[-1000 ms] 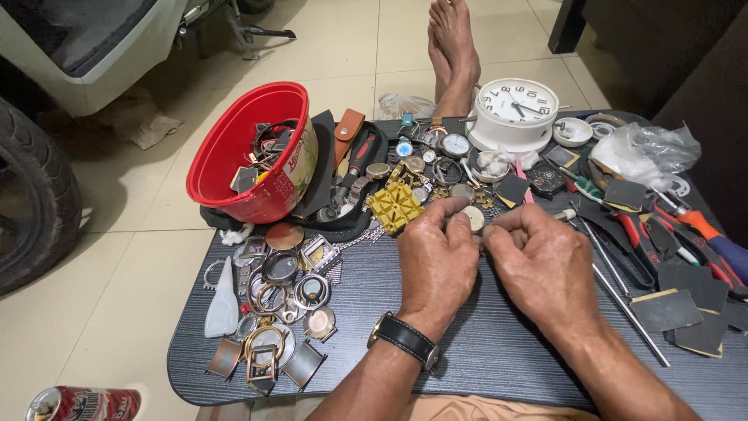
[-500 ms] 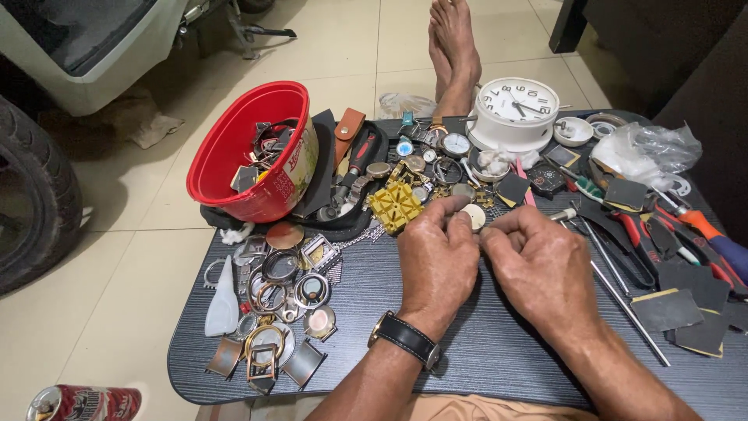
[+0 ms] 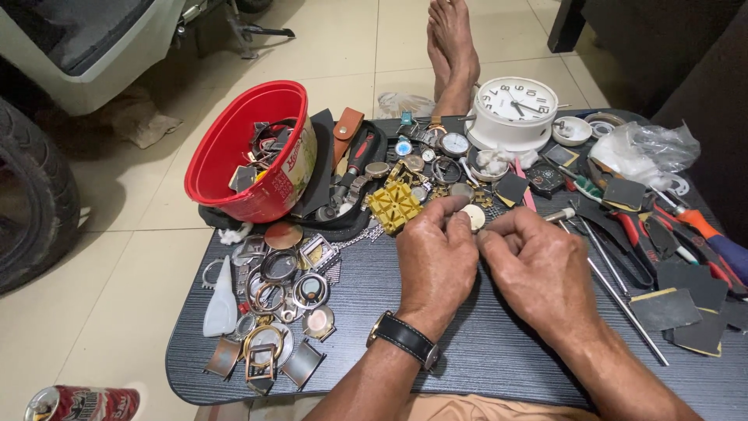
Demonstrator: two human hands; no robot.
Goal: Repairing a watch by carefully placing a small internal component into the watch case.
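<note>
Far left of the grip, red bucket w/ watch parts; watch cases spread nearer. Left hand and right hand are pressed together — a small round dial is pinched between fingertips, approx. table centre. Step judged: fine fitting; steady pressure needed next. Vs. earlier frame — nothing shifted. Tools lie right.

Left wrist: a watch on a black leather strap with pale stitching and a metal case.
Arms: bare, no sleeves.
Lap: seemingly tan cloth, barely visible.
</note>
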